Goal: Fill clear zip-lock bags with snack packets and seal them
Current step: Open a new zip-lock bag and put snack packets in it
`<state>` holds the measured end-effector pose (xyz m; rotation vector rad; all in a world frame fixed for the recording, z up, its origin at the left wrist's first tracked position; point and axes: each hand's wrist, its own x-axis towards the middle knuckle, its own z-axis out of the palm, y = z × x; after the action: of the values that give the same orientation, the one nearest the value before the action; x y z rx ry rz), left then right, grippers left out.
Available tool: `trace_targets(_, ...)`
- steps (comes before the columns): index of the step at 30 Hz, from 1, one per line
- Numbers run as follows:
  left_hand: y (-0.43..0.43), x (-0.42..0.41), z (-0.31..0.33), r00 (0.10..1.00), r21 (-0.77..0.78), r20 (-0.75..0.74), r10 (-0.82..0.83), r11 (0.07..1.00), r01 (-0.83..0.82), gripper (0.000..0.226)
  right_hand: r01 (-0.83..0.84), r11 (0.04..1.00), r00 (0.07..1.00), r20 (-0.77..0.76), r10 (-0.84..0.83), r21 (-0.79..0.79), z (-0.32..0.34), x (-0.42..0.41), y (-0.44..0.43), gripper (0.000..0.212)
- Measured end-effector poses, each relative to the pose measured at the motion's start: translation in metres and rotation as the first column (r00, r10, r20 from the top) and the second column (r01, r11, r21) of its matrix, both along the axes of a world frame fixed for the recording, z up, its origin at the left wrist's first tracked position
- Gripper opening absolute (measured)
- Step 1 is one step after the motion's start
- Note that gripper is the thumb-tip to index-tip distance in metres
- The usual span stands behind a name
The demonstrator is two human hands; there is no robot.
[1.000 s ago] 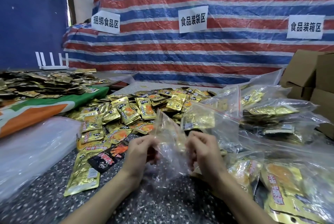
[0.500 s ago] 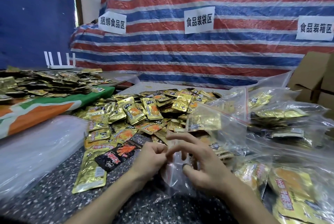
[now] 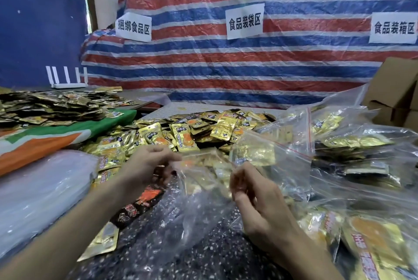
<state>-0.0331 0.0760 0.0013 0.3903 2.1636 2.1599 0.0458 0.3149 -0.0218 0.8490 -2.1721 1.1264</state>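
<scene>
An empty clear zip-lock bag [image 3: 199,207] hangs between my hands over the dark speckled table [image 3: 203,254]. My left hand [image 3: 149,164] pinches its top edge on the left and my right hand [image 3: 255,198] pinches the top edge on the right, stretching the mouth sideways. Behind the bag lies a wide heap of gold snack packets [image 3: 181,135]. One black and orange packet [image 3: 138,205] lies under my left forearm. Filled clear bags [image 3: 352,144] with red zip lines are piled on the right.
A stack of flat clear bags [image 3: 38,198] lies at the left. A second heap of packets [image 3: 52,107] sits on a green and orange cloth. Cardboard boxes [image 3: 398,92] stand at the far right. A white router [image 3: 67,78] and a striped tarp with paper signs are behind.
My hands have moved apart from close together over the bag, now pulling its top edge wide. The bag has risen and spread between them. The view has shifted slightly.
</scene>
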Motion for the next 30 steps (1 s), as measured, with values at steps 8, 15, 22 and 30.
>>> trace_targets(8, -0.022, -0.082, -0.012, 0.859, -0.538, -0.336, 0.387, 0.669, -0.512, 0.015, -0.010, 1.000, 1.000, 0.008, 0.010, 0.006, -0.005, -0.001, -0.005, 0.016)
trace_targets(15, 0.003, -0.137, -0.039, 0.884, -0.912, -0.389, 0.261, 0.024, -0.408, 0.081, -0.032, 0.999, 0.999, -0.012, 0.033, 0.027, -0.008, 0.001, -0.009, 0.016)
trace_targets(22, 0.016, -0.148, -0.041, 0.854, -0.875, -0.446, 0.270, 0.069, -0.479, 0.051, -0.006, 0.999, 1.000, -0.030, 0.007, 0.047, -0.008, 0.000, -0.009, 0.014)
trace_targets(30, -0.009, -0.119, -0.011, 0.700, -0.357, -0.473, 0.535, 0.610, -0.708, 0.019, -0.045, 0.999, 0.999, -0.028, 0.046, 0.022, -0.002, 0.004, -0.008, 0.013)
